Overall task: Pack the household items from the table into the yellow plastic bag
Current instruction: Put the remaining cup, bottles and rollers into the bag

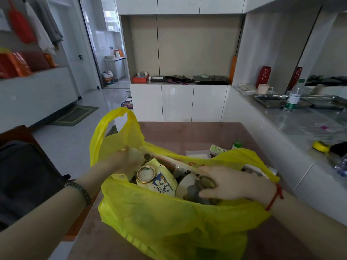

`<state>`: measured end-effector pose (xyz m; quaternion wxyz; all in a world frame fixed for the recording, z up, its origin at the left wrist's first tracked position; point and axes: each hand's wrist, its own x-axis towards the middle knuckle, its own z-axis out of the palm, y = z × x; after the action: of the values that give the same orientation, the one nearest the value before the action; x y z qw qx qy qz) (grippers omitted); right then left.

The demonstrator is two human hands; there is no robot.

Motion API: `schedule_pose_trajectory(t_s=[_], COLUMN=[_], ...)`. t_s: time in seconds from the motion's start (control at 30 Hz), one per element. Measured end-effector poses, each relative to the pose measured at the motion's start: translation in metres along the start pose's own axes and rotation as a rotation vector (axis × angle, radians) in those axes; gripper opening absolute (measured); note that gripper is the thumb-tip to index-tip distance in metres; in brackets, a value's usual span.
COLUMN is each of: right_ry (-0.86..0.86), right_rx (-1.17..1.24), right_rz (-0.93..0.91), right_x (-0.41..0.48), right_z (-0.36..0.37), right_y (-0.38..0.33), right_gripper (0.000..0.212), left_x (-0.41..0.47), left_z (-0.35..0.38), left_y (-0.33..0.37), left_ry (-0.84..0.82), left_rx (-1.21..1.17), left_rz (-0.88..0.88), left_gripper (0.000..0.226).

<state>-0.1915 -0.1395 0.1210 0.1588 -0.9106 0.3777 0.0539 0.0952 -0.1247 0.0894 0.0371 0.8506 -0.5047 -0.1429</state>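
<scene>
The yellow plastic bag (169, 214) stands open on the brown table (197, 134) in front of me. My left hand (125, 160) grips the bag's far left rim and holds the mouth apart. My right hand (234, 182) reaches into the bag and is closed around a white and grey cup-like item (189, 186). Inside lie a yellow wipes pack (161, 179) with a round gold-rimmed mirror (146, 174) on top, and a long printed package behind them. Beyond the bag, a small green and white pack (217, 150), a little green-capped bottle (237, 145) and a clear box (198, 153) rest on the table.
A grey counter (293, 121) runs along the right with a water bottle (294, 95), metal trays, a pink cup and a yellow tape roll (320, 146). A dark chair (24, 175) stands close on the left. White cabinets line the back wall.
</scene>
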Motion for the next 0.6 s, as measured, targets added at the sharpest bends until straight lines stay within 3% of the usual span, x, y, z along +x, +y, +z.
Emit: schedule_pose_trajectory(t_s=[0.1, 0.17, 0.27, 0.37, 0.6], right_ry=[0.202, 0.396, 0.594, 0.587, 0.397], right_rx=[0.139, 0.302, 0.504, 0.780, 0.817], right_rz=[0.005, 0.021, 0.035, 0.103, 0.366], right_x=[-0.021, -0.034, -0.048, -0.057, -0.065], right_z=[-0.035, -0.058, -0.083, -0.085, -0.009], right_y=[0.011, 0.028, 0.062, 0.098, 0.202], right_gripper=[0.043, 0.038, 0.023, 0.022, 0.028], left_x=[-0.020, -0.040, -0.071, -0.094, -0.145], left_z=[-0.015, -0.024, -0.034, -0.035, -0.024], left_y=[0.026, 0.053, 0.105, 0.160, 0.294], left_ry=[0.063, 0.156, 0.164, 0.097, -0.029], left_rx=[-0.074, -0.170, -0.377, -0.584, -0.872], left_rz=[0.114, 0.281, 0.519, 0.650, 0.880], left_gripper=[0.074, 0.070, 0.060, 0.050, 0.042])
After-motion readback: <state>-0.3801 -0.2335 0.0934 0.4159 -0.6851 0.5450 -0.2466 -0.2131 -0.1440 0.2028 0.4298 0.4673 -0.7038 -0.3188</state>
